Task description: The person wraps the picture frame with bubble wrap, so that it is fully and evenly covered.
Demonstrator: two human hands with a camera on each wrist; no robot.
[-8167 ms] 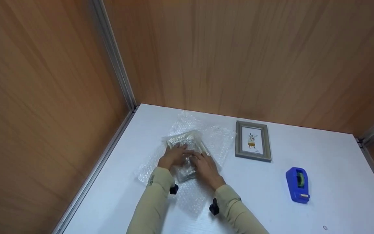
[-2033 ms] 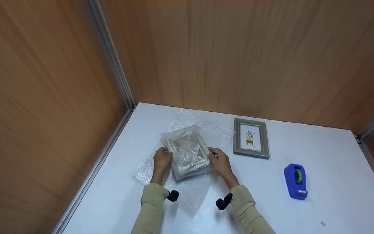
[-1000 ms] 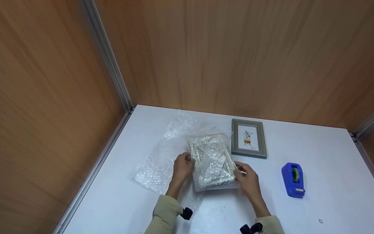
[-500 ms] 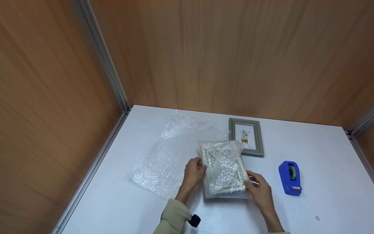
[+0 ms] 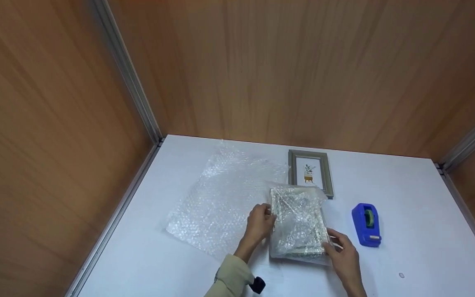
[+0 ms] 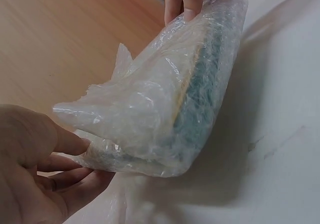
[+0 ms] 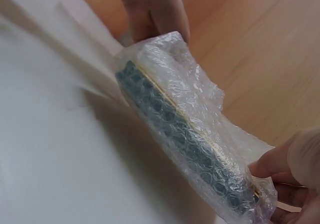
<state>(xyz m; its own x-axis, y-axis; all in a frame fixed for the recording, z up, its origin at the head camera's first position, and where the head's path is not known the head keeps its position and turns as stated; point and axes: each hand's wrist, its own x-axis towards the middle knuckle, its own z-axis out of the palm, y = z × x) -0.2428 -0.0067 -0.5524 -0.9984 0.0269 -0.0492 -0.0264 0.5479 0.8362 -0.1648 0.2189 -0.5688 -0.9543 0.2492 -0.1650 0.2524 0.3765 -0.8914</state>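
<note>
A picture frame in bubble wrap (image 5: 297,225) is held between both hands, raised a little over the white table with its shadow below. My left hand (image 5: 259,222) pinches its left edge, thumb on top and fingers beneath, as the left wrist view shows. On the lower right edge, my right hand (image 5: 343,258) grips it the same way. Through the wrap (image 7: 185,129) a gold line and a dark bluish side show. A flat sheet of bubble wrap (image 5: 217,202) lies to the left of the hands.
Behind the wrapped frame lies a bare grey picture frame (image 5: 326,175), its lower part covered from view. A blue tape dispenser (image 5: 366,225) stands on the right. Wooden panels (image 5: 283,74) close off the back and sides of the table (image 5: 398,198).
Earlier both hands pressed on the wrapped frame over the bubble wrap sheet. They then gripped its sides and carried it right and nearer, off most of the sheet.
</note>
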